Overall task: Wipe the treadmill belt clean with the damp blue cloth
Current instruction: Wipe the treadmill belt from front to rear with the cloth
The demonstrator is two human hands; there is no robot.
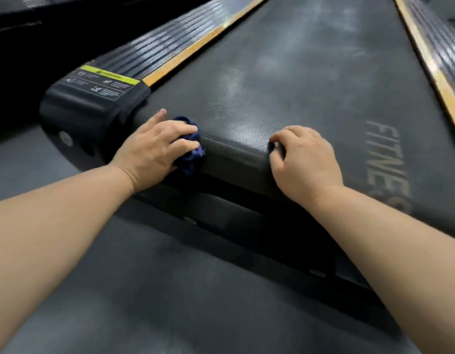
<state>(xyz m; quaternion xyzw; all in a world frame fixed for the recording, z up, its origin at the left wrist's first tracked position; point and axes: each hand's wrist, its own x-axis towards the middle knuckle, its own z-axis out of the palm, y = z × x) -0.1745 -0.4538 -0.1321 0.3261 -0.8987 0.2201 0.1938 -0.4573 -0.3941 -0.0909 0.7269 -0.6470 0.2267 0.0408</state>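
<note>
Fingers of the left hand [154,149] curl over the bunched cloth [195,156], pressing it on the rear edge of the belt [298,85] beside the end cap [88,111]. Fingers of the right hand [305,159] are curled, tips on the belt edge; grasp indeterminate.

Cloth [191,146] on belt [298,85] end, left

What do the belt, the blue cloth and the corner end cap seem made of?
The belt: probably rubber, matte black, fine ribbed texture, greyish smears. The blue cloth: soft fabric, exact kind unclear, crumpled in folds under the left hand. The end cap: apparently moulded plastic, smooth, dull sheen, rounded edges.
</note>
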